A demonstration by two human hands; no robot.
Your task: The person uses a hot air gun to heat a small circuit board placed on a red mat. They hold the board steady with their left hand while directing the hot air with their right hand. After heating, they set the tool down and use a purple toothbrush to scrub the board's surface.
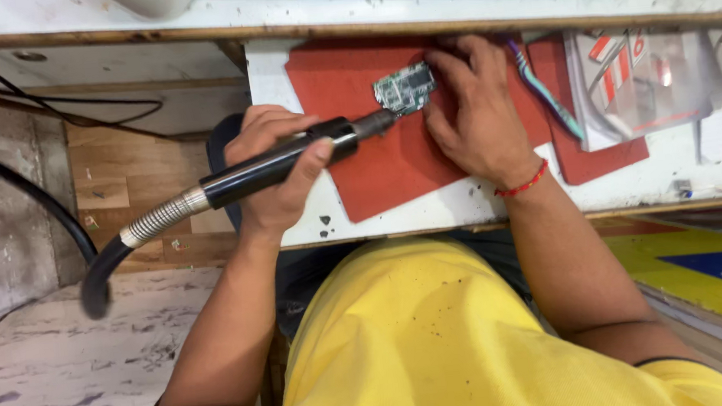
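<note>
On the red mat (393, 170) at the counter (466, 207) edge, circuit board (404, 88) pinned by right hand (475, 110), fingers pressed flat; left hand (275, 163) grips hot-air wand (288, 161), nozzle at board. Heating looks underway; nothing visibly lifted off yet.

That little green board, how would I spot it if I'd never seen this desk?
Find the big red mat on the white workbench. Near its top edge, under the right hand's fingertips, lies the small green circuit board. It is the only green, chip-covered thing, and the black tool's tip touches it.
</note>
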